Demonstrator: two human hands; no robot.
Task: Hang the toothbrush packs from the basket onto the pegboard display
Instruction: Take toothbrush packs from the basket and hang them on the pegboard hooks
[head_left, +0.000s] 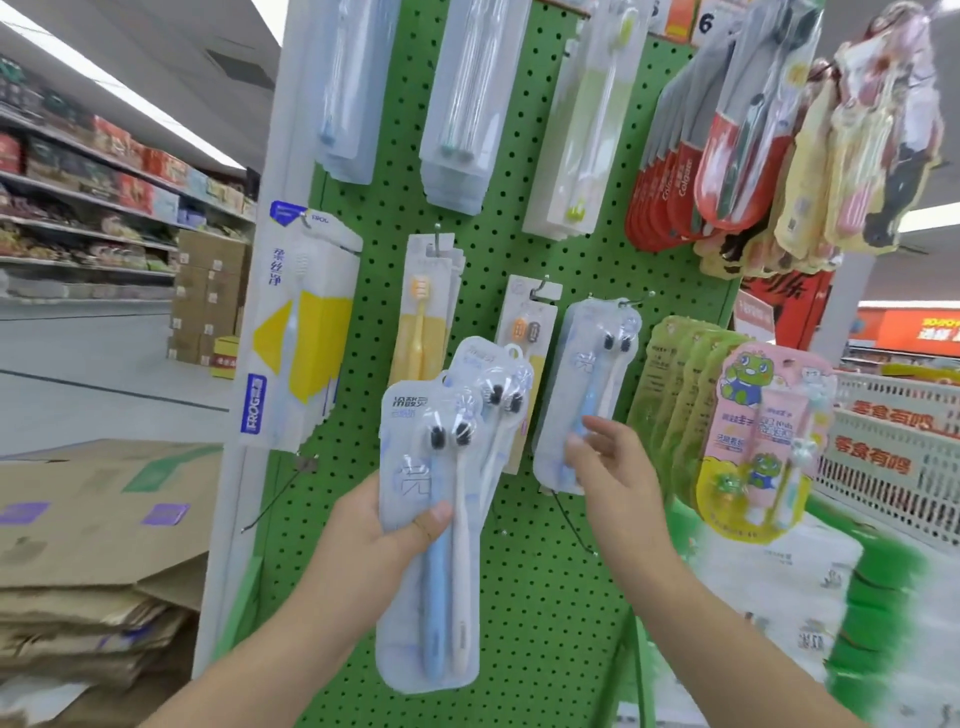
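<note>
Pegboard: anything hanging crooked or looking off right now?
Two bare hooks low on the pegboard droop downward. The hung pack under the right hand tilts slightly. Nothing looks damaged.

"FROG" on white pack (291, 332), "Colgate" on red packs (670, 202)

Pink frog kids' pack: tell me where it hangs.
The pink frog kids' pack hangs at the head view's right, on the green pegboard, in front of green packs.
</note>
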